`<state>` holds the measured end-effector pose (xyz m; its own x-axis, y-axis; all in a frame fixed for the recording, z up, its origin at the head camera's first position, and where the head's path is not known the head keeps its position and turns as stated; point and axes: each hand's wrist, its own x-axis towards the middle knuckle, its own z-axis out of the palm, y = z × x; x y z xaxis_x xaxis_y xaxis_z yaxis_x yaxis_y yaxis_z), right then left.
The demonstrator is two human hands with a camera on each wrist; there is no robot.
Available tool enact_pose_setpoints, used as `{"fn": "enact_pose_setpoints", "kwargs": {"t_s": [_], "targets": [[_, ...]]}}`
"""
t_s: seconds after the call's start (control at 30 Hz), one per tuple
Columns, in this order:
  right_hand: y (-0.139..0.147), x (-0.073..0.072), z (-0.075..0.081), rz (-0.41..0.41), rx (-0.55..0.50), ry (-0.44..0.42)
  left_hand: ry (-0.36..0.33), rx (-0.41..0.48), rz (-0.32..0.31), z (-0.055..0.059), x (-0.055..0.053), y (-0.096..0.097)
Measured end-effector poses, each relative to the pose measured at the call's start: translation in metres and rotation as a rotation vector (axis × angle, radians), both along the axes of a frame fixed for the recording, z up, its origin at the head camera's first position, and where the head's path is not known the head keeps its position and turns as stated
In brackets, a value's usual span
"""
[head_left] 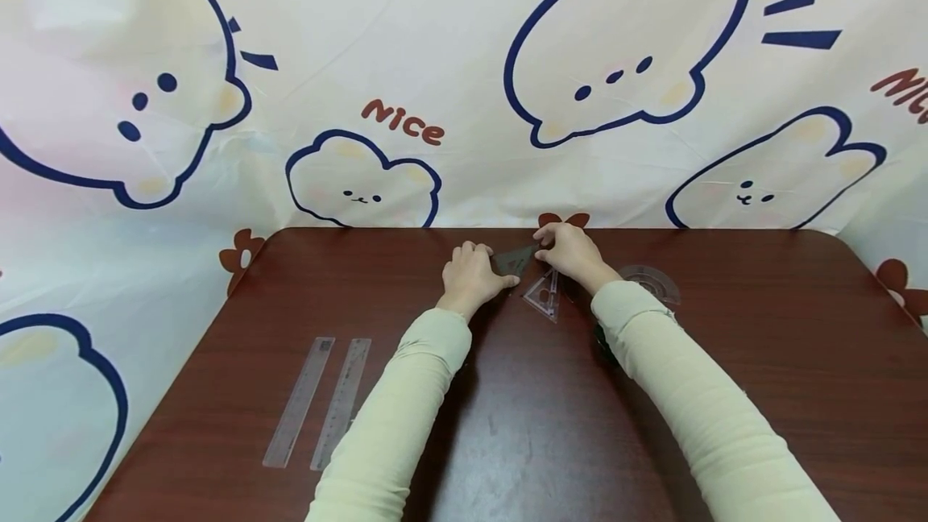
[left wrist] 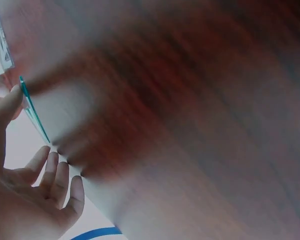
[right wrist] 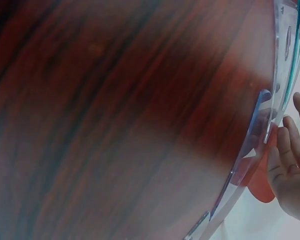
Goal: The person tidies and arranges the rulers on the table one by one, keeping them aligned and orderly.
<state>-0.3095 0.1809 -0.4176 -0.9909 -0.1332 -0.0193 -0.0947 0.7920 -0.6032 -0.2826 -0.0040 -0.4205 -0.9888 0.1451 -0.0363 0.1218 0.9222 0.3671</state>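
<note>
Near the back edge of the table, my two hands meet at a dark translucent green set square point(head_left: 513, 262). My left hand point(head_left: 473, 276) holds its left side, thumb at the near edge and fingers at the far one. In the left wrist view its green edge point(left wrist: 36, 117) runs between thumb and fingertips. At the right corner, my right hand point(head_left: 569, 252) pinches with bent thumb and forefinger. Just in front of that hand lies a clear set square point(head_left: 544, 296). A clear protractor point(head_left: 656, 282) lies beyond the right cuff, partly hidden by it.
Two clear rulers, a left one point(head_left: 299, 401) and a right one point(head_left: 342, 401), lie on the left of the brown table point(head_left: 522, 441). The left sleeve overlaps the right ruler. Something dark green point(head_left: 603, 343) shows under the right sleeve. A patterned curtain point(head_left: 464, 47) stands behind.
</note>
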Motion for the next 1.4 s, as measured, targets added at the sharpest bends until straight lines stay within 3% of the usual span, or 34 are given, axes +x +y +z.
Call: {"fn": "enact_pose_setpoints", "kwargs": {"t_s": [0.2,0.43,0.7,1.07,1.4], "targets": [[-0.001,-0.001,0.0,-0.008,-0.074,-0.076,-0.027,0.014,0.035,-0.004,0.0,-0.001],[0.001,0.002,-0.004,0.0,-0.111,-0.092,-0.004,0.002,-0.002,-0.006,0.002,0.002],[-0.006,0.004,-0.003,-0.024,-0.167,-0.126,-0.018,-0.006,0.001,-0.008,0.0,0.003],[-0.007,0.005,0.006,-0.049,-0.163,-0.091,-0.04,0.003,-0.024,0.0,-0.001,0.004],[-0.005,0.002,0.006,-0.112,-0.264,-0.107,-0.064,0.087,-0.034,0.004,-0.007,0.002]]}}
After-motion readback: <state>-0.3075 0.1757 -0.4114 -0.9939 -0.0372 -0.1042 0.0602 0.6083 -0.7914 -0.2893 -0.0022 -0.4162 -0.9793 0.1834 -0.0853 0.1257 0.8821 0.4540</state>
